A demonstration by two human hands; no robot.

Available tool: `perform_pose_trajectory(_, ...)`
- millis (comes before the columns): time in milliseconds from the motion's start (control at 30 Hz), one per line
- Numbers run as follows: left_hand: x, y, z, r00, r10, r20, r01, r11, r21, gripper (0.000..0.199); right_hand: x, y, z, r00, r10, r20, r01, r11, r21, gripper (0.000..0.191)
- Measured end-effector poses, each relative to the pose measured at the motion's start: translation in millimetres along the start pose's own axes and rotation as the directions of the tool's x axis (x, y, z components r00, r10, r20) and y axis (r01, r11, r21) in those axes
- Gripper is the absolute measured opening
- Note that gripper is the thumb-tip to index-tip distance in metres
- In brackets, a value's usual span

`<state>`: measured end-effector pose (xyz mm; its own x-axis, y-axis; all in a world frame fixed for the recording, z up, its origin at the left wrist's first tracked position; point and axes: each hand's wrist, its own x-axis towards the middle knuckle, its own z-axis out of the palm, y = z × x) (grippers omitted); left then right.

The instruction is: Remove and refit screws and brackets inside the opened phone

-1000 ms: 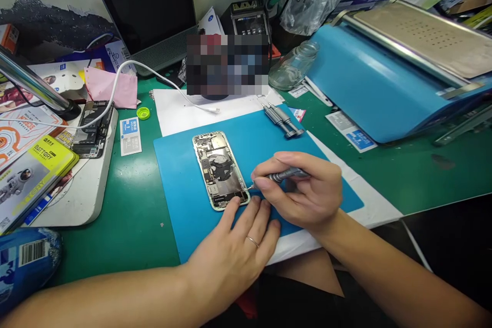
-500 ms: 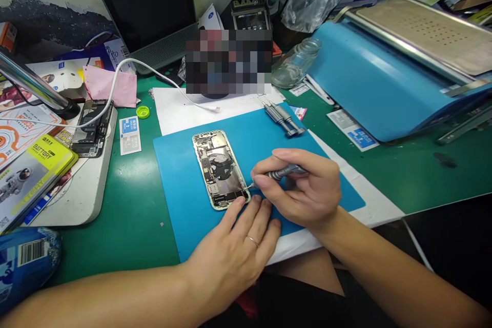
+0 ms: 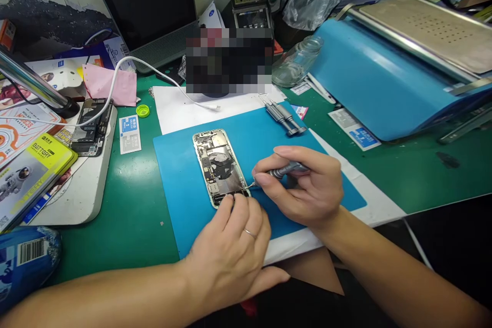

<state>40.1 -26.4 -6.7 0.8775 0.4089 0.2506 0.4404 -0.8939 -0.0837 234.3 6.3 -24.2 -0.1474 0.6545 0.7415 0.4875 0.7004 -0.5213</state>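
Observation:
An opened smartphone (image 3: 222, 164) lies on a blue mat (image 3: 180, 195), its inner parts showing. My left hand (image 3: 230, 241) wears a ring; its fingers are bent together onto the phone's lower end, which they partly cover, while the thumb points off to the right. In a pinch, my right hand (image 3: 303, 184) grips a grey screwdriver (image 3: 283, 170). The thin tip meets the phone's lower right edge; exactly what it touches is too small to make out. Behind the right hand, several more screwdrivers (image 3: 283, 117) lie side by side on the mat.
At left, another opened phone (image 3: 91, 128) and a yellow battery box (image 3: 38, 179) rest near a white base (image 3: 92, 200). A white cable (image 3: 154, 69) arches toward the mat. A glass jar (image 3: 295, 64) and a large blue machine (image 3: 369, 82) stand at back right.
My left hand's fingers have bent and drawn left along the phone's lower end, and its thumb now shows at the right. The right hand and screwdriver have barely moved.

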Motion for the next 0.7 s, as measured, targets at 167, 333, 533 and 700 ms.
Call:
perform_pose_trajectory(167,-0.5,3.1,0.5,0.997,-0.060,0.055,0.055,0.995,0.085,0.089,-0.2,-0.1,0.2,1.000,0.003,-0.026,-0.003,1.000,0.011,0.072)
perform_pose_trajectory(333,0.3,5.0,-0.9,0.995,-0.060,0.078,0.052,0.994,0.096,0.089,-0.9,0.1,1.2,0.997,0.024,-0.077,-0.024,1.000,0.003,0.071)
perform_pose_trajectory(533,-0.8,6.5,-2.1,0.991,-0.099,0.089,0.090,0.990,0.105,0.093,-1.6,0.4,0.3,0.999,0.010,-0.039,-0.011,1.000,-0.015,0.071)
perform_pose_trajectory(700,0.0,6.8,-2.4,0.990,-0.100,0.102,0.087,0.988,0.127,0.092,0.7,-0.1,0.3,1.000,-0.020,-0.014,0.020,1.000,-0.011,0.071)
